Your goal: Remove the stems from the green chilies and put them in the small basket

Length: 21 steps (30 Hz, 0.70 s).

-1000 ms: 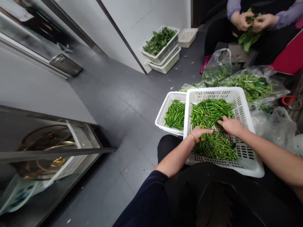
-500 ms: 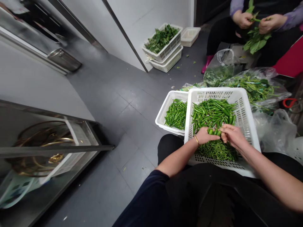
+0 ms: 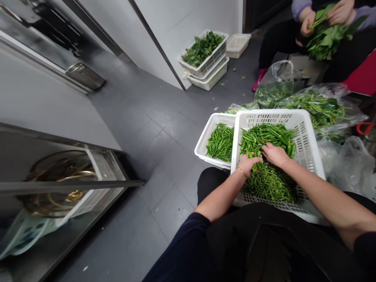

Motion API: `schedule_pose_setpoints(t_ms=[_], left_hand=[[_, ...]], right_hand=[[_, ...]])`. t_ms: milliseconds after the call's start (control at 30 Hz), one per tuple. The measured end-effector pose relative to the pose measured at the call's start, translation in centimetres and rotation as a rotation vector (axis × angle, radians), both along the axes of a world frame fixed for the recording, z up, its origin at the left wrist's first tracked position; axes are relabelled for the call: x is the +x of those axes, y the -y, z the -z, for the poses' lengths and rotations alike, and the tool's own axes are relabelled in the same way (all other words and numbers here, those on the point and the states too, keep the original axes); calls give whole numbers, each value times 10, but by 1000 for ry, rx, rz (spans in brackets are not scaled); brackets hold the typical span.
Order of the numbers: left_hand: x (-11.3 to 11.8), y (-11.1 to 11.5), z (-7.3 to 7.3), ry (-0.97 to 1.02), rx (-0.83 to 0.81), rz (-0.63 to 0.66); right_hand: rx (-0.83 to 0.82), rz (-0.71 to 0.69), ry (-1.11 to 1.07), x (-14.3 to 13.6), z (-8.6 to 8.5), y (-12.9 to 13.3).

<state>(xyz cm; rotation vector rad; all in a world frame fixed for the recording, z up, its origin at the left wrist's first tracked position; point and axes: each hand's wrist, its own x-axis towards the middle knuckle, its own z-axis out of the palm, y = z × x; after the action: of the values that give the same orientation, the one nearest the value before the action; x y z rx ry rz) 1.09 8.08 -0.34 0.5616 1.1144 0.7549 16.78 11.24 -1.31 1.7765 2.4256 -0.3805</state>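
A white plastic basket (image 3: 315, 156) rests on my lap, with whole green chili peppers (image 3: 272, 133) in its far part. Nearer to me in the same basket lies a heap of thin green stems (image 3: 268, 186). My left hand (image 3: 246, 164), with a gold bracelet at the wrist, is closed around a few green chili peppers, its thumb on top. Just right of it, my right hand (image 3: 275, 154) reaches down with fingers curled together at the edge of the pepper pile; its fingertips are partly hidden among the peppers.
A second white basket (image 3: 199, 147) of green chili peppers stands on the left. Clear bags of leafy greens (image 3: 320, 107) lie beyond. At top right, a co-worker's hands (image 3: 339, 13) hold leafy stems. Stacked baskets (image 3: 216, 74) stand by the wall; a metal shelf (image 3: 117, 168) is at left.
My right hand has moved away from the left, forward and left onto the pepper pile. My left hand has shifted slightly left, still holding peppers. The co-worker's bunch of greens has moved up.
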Motion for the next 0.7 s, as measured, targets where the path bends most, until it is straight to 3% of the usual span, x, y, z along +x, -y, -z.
schedule_pose_setpoints(t_ms=[67,167,267,500,633,700], left_hand=[[0,1,-1,-10,11,-22],[2,4,-4,10,58,2],[3,7,-7,53,33,74],[2,10,-13,272,-59,62],[-8,6,-29,247,50,201],[-24,-7,-41,191,153,234]], right_hand=[[-14,160,-281,7,-3,6],[-223,417,-783,20,-15,24],[-347,546,-989,21,-27,43],[-164,349,-891,3,-48,67],[-463,317,-1064,11,-58,71],[-647,255,-1009,23,-57,75]])
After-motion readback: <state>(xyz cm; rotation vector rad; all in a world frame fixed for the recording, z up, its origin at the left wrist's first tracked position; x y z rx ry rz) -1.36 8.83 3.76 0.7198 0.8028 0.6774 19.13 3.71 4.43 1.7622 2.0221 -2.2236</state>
